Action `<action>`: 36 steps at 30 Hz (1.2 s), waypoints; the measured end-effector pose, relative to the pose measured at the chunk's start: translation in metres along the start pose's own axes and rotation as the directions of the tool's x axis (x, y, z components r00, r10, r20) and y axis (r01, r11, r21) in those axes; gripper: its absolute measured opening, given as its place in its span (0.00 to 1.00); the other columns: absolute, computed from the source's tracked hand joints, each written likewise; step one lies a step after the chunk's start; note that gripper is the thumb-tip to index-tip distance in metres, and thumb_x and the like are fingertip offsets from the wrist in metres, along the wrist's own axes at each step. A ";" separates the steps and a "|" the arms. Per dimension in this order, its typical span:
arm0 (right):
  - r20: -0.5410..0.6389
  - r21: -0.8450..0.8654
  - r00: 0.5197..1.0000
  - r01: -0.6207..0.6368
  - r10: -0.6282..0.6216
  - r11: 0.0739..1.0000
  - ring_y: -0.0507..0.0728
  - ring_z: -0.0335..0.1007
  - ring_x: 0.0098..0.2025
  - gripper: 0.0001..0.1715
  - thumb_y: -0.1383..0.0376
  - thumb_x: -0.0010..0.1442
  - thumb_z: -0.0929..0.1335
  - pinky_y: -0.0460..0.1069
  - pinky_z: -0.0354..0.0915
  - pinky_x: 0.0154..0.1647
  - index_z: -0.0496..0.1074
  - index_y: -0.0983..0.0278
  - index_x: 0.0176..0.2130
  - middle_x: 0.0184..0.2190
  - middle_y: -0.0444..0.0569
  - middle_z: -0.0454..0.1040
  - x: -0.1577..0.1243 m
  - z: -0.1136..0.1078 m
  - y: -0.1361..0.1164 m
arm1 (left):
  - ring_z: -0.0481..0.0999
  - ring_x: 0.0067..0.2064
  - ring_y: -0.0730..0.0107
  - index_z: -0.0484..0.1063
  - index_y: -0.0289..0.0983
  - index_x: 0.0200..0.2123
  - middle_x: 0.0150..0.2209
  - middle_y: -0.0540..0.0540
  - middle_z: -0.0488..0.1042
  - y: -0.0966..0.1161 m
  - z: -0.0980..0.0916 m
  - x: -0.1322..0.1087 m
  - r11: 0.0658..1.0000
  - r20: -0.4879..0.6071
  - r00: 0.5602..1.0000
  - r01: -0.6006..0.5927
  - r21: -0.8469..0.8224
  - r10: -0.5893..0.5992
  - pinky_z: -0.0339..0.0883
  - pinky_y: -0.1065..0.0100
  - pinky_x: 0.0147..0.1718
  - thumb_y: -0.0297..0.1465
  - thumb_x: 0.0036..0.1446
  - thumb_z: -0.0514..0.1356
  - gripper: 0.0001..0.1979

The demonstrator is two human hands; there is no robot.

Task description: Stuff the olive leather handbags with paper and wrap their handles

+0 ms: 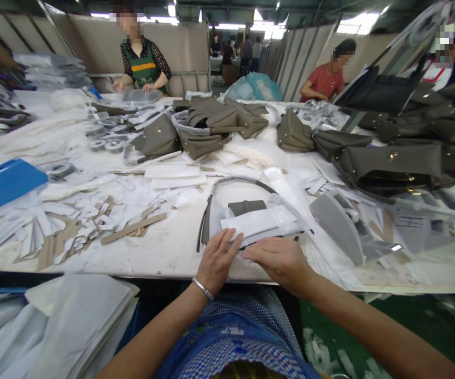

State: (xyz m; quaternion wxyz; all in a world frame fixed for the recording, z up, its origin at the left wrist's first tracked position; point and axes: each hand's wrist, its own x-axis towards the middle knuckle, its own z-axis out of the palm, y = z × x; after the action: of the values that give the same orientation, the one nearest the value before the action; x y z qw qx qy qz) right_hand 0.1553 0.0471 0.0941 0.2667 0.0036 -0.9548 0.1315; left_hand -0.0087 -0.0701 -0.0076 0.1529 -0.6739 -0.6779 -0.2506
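A dark olive handbag (206, 223) lies on the table in front of me, its strap (246, 180) arching away from me under clear wrapping. White packing paper (264, 222) is folded over its middle, leaving a dark flap (246, 207) showing behind. My left hand (217, 260) rests on the near left part of the paper with its fingers stretched out. At the near edge of the bag is my right hand (282, 263), its fingers pressed together and curled over that edge; the thumb is hidden.
Paper and cardboard strips (65, 231) litter the left side, near a blue plastic piece (12, 183). Olive handbags (207, 118) pile up at the back, more (396, 163) at right. A grey wrapped piece (340, 226) lies close by. Two people (144, 66) (324, 79) work across the table.
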 end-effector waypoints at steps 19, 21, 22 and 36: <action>0.196 0.126 0.926 -0.351 0.323 0.928 0.58 0.70 0.44 0.06 0.64 0.52 0.78 0.53 0.64 0.48 0.78 0.59 0.28 0.36 0.45 0.77 0.071 0.075 0.090 | 0.74 0.51 0.59 0.69 0.33 0.51 0.52 0.38 0.74 -0.011 0.004 -0.006 0.964 -0.066 0.995 0.052 -0.261 -0.071 0.72 0.58 0.53 0.24 0.65 0.55 0.12; 0.216 0.106 0.920 -0.355 0.327 0.929 0.58 0.69 0.43 0.08 0.64 0.52 0.78 0.53 0.63 0.46 0.77 0.60 0.28 0.36 0.45 0.76 0.072 0.076 0.092 | 0.73 0.52 0.59 0.68 0.34 0.54 0.55 0.36 0.72 -0.012 0.004 -0.007 0.965 -0.066 0.995 0.059 -0.257 -0.079 0.72 0.57 0.52 0.24 0.65 0.54 0.14; 0.228 0.097 0.917 -0.355 0.326 0.930 0.57 0.68 0.42 0.09 0.64 0.52 0.78 0.53 0.62 0.46 0.76 0.61 0.28 0.36 0.45 0.75 0.073 0.076 0.093 | 0.73 0.53 0.58 0.67 0.35 0.56 0.58 0.35 0.70 -0.012 0.004 -0.006 0.966 -0.064 0.995 0.063 -0.252 -0.081 0.72 0.57 0.52 0.24 0.65 0.54 0.16; 0.085 -0.051 0.901 -0.423 0.426 0.905 0.58 0.66 0.40 0.09 0.65 0.57 0.75 0.51 0.62 0.42 0.71 0.62 0.33 0.34 0.46 0.74 0.075 0.083 0.083 | 0.70 0.53 0.55 0.60 0.32 0.63 0.58 0.41 0.71 0.001 -0.003 0.002 0.996 -0.016 0.998 0.062 -0.069 -0.063 0.72 0.55 0.54 0.21 0.62 0.56 0.26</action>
State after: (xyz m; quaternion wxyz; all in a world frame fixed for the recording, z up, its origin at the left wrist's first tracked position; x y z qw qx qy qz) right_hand 0.0425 0.1106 0.0437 0.1864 -0.2023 -0.9461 0.1710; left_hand -0.0084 -0.0699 -0.0039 0.1279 -0.6549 -0.6884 -0.2843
